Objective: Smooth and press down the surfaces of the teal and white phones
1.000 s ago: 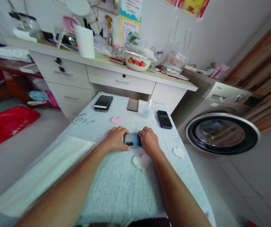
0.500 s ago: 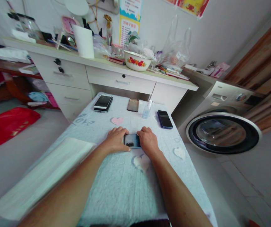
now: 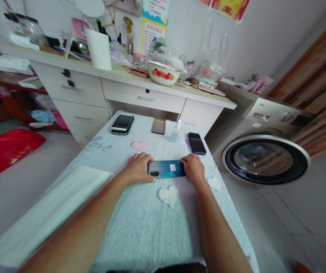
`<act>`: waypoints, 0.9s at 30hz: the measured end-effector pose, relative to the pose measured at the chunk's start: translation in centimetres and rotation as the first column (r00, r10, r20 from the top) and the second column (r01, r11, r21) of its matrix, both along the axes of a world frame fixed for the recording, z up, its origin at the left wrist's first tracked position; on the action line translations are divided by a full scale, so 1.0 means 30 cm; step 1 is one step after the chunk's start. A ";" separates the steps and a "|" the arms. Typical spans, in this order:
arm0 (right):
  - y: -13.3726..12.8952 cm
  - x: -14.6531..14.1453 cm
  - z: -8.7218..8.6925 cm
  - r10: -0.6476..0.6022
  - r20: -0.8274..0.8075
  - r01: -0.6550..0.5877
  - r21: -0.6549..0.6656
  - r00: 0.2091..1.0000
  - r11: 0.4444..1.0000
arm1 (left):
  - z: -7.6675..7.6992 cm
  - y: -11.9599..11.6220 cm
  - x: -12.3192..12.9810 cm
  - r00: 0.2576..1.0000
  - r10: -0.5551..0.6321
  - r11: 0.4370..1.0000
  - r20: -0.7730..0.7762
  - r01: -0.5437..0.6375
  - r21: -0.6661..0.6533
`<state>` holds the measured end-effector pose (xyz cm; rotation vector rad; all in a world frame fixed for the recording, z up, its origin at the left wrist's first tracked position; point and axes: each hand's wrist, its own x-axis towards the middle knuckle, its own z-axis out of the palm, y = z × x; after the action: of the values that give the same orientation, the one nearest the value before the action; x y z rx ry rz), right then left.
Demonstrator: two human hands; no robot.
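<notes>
The left hand (image 3: 137,168) and right hand (image 3: 194,169) hold opposite ends of a blue phone (image 3: 164,170), rear face up, over the cloth-covered desk (image 3: 151,227).

Over the cloth-covered table (image 3: 151,227), you are showing 2 bare forearms, the left forearm (image 3: 74,223) and the right forearm (image 3: 221,223), each smoothly tapering toward its hand. Nearer the table's middle, your left hand (image 3: 138,168) and right hand (image 3: 194,169) are appearing bare too, rounded at the knuckles, their nails showing too small to make out. By the table's near edge, a dark strip (image 3: 181,269), seemingly your clothing, is peeking in, its cut impossible to tell.
</notes>
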<state>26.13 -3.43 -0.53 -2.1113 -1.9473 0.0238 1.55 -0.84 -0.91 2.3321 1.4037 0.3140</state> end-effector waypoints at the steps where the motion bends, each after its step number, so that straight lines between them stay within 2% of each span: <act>1: 0.000 0.005 0.002 -0.009 -0.004 0.009 -0.006 1.000 1.000 | 0.000 0.000 0.000 1.000 0.000 1.000 0.000 0.000 -0.001; 11: -0.002 0.038 0.025 0.030 -0.071 -0.035 -0.075 0.997 0.997 | -0.004 0.002 -0.001 1.000 -0.006 1.000 0.015 0.006 -0.004; 21: -0.037 -0.073 0.033 0.202 -0.037 -0.204 -0.058 0.979 0.977 | 0.004 -0.002 0.003 1.000 0.001 1.000 0.004 -0.001 0.002; 27: -0.050 -0.113 0.036 0.315 -0.050 -0.318 -0.094 0.948 0.943 | 0.000 0.000 0.003 1.000 0.005 1.000 -0.004 -0.005 -0.001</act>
<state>22.73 -4.92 0.53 -1.8168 -2.2867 0.2240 1.65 -0.82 -0.91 2.3300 1.4118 0.3105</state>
